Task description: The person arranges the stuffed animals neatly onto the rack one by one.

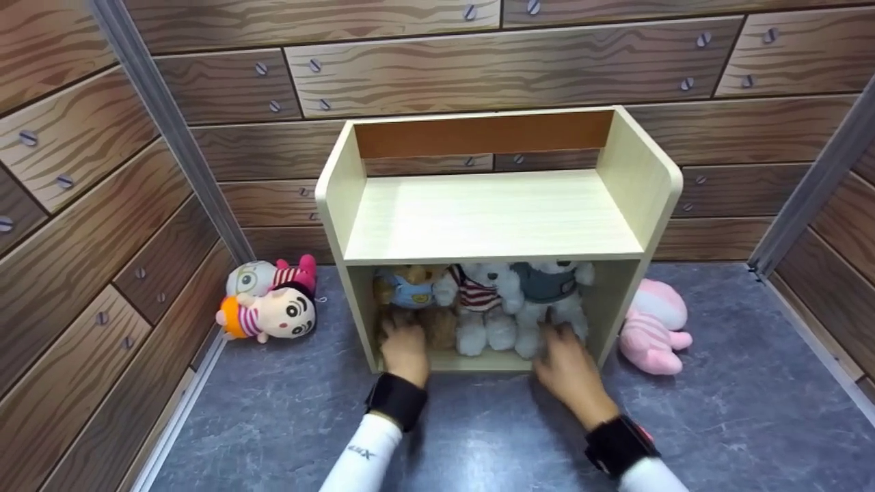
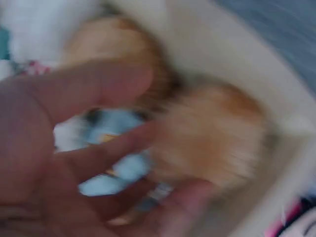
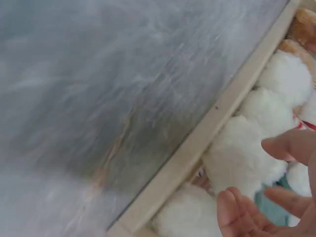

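Note:
A wooden shelf unit point(image 1: 492, 215) holds several plush bears side by side in its lower compartment. My left hand point(image 1: 405, 347) is at the left end, at the legs of a brown teddy bear point(image 1: 413, 292) in a blue top. In the blurred left wrist view, its spread fingers touch the bear's foot point(image 2: 212, 133). A white bear point(image 1: 480, 290) in a striped shirt sits in the middle. To its right is a white bear point(image 1: 547, 283) in a grey-green top. Before this bear's legs is my right hand point(image 1: 569, 362), fingers apart, holding nothing; contact is unclear.
On the floor left of the shelf lie two plush dolls, one with an orange bottom point(image 1: 273, 314) and one with pink legs point(image 1: 305, 270). A pink plush toy point(image 1: 654, 328) lies against the right side. Wood-patterned walls point(image 1: 451, 75) enclose the grey floor point(image 1: 478, 437).

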`<action>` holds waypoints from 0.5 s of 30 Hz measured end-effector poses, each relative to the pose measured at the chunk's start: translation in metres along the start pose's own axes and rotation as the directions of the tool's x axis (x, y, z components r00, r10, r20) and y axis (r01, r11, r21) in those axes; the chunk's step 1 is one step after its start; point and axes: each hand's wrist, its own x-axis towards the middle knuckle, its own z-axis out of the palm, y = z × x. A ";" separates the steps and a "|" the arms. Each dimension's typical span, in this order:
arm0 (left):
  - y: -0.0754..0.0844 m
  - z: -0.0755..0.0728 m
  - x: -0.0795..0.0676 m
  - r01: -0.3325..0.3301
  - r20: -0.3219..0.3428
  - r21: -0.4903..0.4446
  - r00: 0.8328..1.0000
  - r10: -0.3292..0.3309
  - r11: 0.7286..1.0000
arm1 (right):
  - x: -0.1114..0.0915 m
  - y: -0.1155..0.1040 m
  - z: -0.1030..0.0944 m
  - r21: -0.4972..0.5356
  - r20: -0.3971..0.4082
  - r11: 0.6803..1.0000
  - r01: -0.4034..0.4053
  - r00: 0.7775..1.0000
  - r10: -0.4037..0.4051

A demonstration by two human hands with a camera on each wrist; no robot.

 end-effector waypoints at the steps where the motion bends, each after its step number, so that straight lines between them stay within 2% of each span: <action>1: -0.005 0.003 0.000 -0.007 -0.047 -0.023 0.999 0.005 1.000 | -0.002 0.000 -0.005 -0.015 -0.012 1.000 0.004 1.000 -0.004; 4: -0.015 0.013 0.002 -0.078 -0.189 -0.079 0.980 0.062 0.994 | -0.010 0.003 -0.022 -0.036 -0.074 0.999 0.026 0.997 -0.029; 8: -0.019 0.020 0.004 -0.120 -0.260 -0.095 0.961 0.092 0.988 | -0.021 0.013 -0.044 -0.054 -0.207 0.994 0.090 0.973 -0.100; 10: -0.022 0.021 0.005 -0.130 -0.258 -0.095 0.961 0.101 0.987 | -0.024 0.019 -0.052 -0.063 -0.268 0.990 0.123 0.954 -0.136; 12: -0.027 0.019 0.005 -0.153 -0.226 -0.125 0.967 0.122 0.980 | -0.026 0.025 -0.061 -0.075 -0.316 0.989 0.129 0.937 -0.146; 14: -0.035 0.015 0.004 -0.186 -0.179 -0.199 0.972 0.151 0.962 | -0.025 0.030 -0.071 -0.076 -0.353 0.991 0.111 0.926 -0.131; 15: -0.040 0.012 0.004 -0.205 -0.158 -0.258 0.973 0.168 0.944 | -0.023 0.032 -0.076 -0.074 -0.369 0.992 0.098 0.922 -0.118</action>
